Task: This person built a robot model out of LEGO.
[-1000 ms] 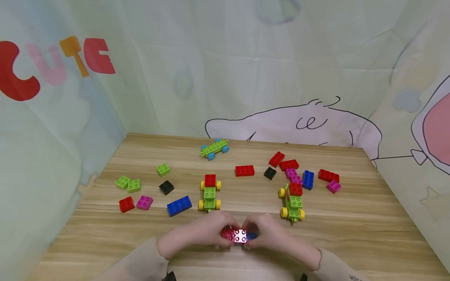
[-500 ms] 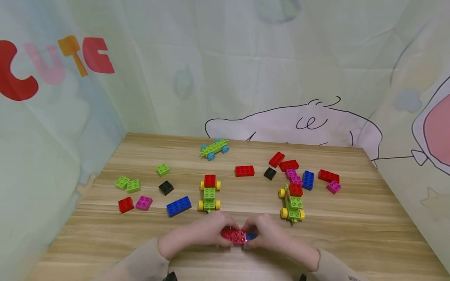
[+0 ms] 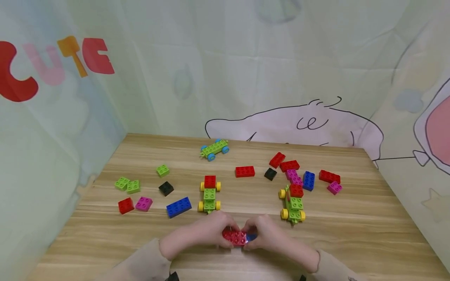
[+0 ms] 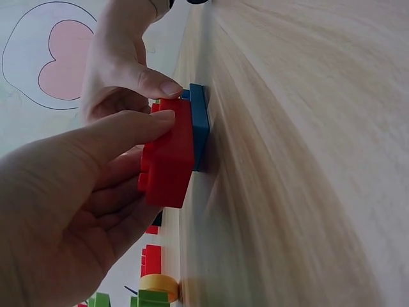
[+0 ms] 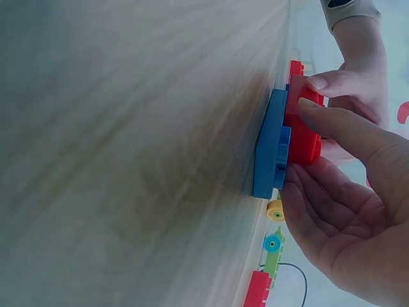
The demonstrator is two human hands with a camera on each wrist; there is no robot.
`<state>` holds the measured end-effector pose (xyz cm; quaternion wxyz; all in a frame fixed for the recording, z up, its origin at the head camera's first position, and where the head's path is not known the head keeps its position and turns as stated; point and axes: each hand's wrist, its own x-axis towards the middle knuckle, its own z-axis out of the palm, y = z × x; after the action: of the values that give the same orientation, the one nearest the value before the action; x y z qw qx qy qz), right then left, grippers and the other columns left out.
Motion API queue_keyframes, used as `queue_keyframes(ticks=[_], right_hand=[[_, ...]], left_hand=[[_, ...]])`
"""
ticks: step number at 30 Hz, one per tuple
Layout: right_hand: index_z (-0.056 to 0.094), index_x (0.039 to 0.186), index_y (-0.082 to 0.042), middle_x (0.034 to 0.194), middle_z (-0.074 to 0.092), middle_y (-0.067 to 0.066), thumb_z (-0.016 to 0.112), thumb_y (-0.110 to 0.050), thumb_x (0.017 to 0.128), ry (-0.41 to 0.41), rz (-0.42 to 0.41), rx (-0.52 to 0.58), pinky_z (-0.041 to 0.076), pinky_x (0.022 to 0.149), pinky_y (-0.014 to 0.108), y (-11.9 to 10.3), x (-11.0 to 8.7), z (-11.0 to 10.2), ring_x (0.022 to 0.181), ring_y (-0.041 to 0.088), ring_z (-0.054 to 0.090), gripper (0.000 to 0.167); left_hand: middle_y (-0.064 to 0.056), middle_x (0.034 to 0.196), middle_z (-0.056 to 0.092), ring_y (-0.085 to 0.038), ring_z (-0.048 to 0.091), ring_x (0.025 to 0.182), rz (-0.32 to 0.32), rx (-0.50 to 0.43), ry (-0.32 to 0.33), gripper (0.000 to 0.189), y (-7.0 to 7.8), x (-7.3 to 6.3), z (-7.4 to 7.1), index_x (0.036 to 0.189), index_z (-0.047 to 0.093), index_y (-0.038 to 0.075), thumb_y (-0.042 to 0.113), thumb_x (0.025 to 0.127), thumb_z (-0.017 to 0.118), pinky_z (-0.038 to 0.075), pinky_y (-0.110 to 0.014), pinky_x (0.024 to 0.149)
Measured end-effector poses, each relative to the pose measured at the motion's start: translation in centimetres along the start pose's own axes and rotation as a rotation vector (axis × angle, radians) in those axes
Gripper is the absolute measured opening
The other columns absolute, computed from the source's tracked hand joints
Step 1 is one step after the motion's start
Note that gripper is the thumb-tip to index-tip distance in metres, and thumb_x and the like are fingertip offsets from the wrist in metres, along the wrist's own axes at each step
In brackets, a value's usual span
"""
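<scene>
A red brick (image 3: 234, 236) sits over the left part of a blue brick (image 3: 251, 237), its studs facing up, between both hands at the near middle of the table. My left hand (image 3: 216, 230) grips the red brick's left end between thumb and fingers. At its other end my right hand (image 3: 265, 234) pinches the red brick, thumb on the near side and fingers on the far side. In the right wrist view the blue brick (image 5: 270, 147) lies low along the tabletop, some of its studs bare beside the red one.
Just beyond the hands stand two yellow-wheeled brick cars (image 3: 209, 195); a blue-wheeled green base (image 3: 215, 148) is at the back. Loose green, black, red and pink bricks and a blue brick (image 3: 179, 207) lie left. More red, blue and pink bricks (image 3: 293, 176) lie right.
Bright glare on the red brick's studs has faded since a second ago. Both hands keep nearly the same place and hold.
</scene>
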<state>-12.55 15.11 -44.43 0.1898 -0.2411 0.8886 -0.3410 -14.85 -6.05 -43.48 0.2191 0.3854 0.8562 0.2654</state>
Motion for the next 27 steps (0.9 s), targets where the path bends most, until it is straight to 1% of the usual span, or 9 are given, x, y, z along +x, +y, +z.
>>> queue_keyframes(ticks=[5,9,14,18,22,24,27], right_hand=[[0.074,0.094,-0.010,0.087,0.072,-0.005,0.087,-0.016,0.070,-0.001,0.007,0.004,0.052,0.073,0.018,-0.01,0.00,-0.04,0.079,-0.001,0.061,0.028],[0.074,0.094,-0.011,0.087,0.072,-0.006,0.087,-0.016,0.070,-0.009,0.016,0.023,0.052,0.073,0.019,-0.04,0.02,-0.01,0.079,0.001,0.061,0.028],[0.073,0.094,-0.011,0.087,0.072,-0.006,0.087,-0.017,0.069,-0.012,0.007,0.026,0.052,0.074,0.019,0.05,0.11,0.00,0.080,0.001,0.062,0.030],[0.072,0.094,-0.012,0.089,0.072,-0.006,0.087,-0.018,0.069,-0.012,-0.034,0.011,0.053,0.076,0.019,0.15,0.07,0.01,0.082,0.001,0.063,0.030],[0.070,0.097,-0.012,0.091,0.072,-0.006,0.086,-0.020,0.070,-0.016,-0.063,-0.012,0.053,0.078,0.019,0.17,-0.02,-0.09,0.084,0.001,0.063,0.033],[0.070,0.100,-0.011,0.093,0.072,-0.005,0.087,-0.021,0.070,-0.020,-0.064,-0.017,0.053,0.078,0.019,0.09,-0.05,-0.18,0.085,0.002,0.064,0.036],[0.069,0.103,-0.013,0.095,0.071,-0.006,0.087,-0.025,0.070,-0.033,-0.035,-0.024,0.053,0.078,0.019,-0.28,-0.11,-0.53,0.086,0.002,0.064,0.039]], left_hand=[[0.008,0.096,0.072,0.005,0.054,0.077,-0.025,-0.008,-0.002,0.033,0.26,0.02,-0.08,0.108,0.074,0.011,0.020,0.078,0.082,0.047,-0.013,0.070],[0.010,0.093,0.070,0.004,0.053,0.077,-0.036,0.005,-0.006,0.032,0.46,0.07,-0.07,0.107,0.074,0.011,0.020,0.077,0.082,0.046,-0.013,0.069],[0.013,0.089,0.066,0.003,0.052,0.075,-0.029,0.022,-0.022,0.032,0.54,0.17,-0.04,0.107,0.072,0.012,0.020,0.077,0.082,0.046,-0.013,0.068],[0.013,0.089,0.065,0.003,0.053,0.075,-0.031,0.003,-0.030,0.033,0.53,0.09,-0.12,0.107,0.071,0.013,0.019,0.077,0.082,0.046,-0.013,0.068],[0.013,0.091,0.066,0.003,0.053,0.075,-0.026,-0.002,-0.027,0.036,0.44,-0.02,-0.19,0.108,0.070,0.013,0.020,0.076,0.083,0.047,-0.013,0.068],[0.012,0.092,0.067,0.003,0.054,0.076,-0.022,-0.004,-0.018,0.037,0.42,-0.08,-0.23,0.109,0.070,0.012,0.020,0.075,0.084,0.047,-0.013,0.069],[0.010,0.094,0.068,0.004,0.054,0.077,-0.023,-0.005,-0.002,0.038,0.40,-0.16,-0.28,0.110,0.070,0.012,0.021,0.075,0.084,0.048,-0.013,0.070]])
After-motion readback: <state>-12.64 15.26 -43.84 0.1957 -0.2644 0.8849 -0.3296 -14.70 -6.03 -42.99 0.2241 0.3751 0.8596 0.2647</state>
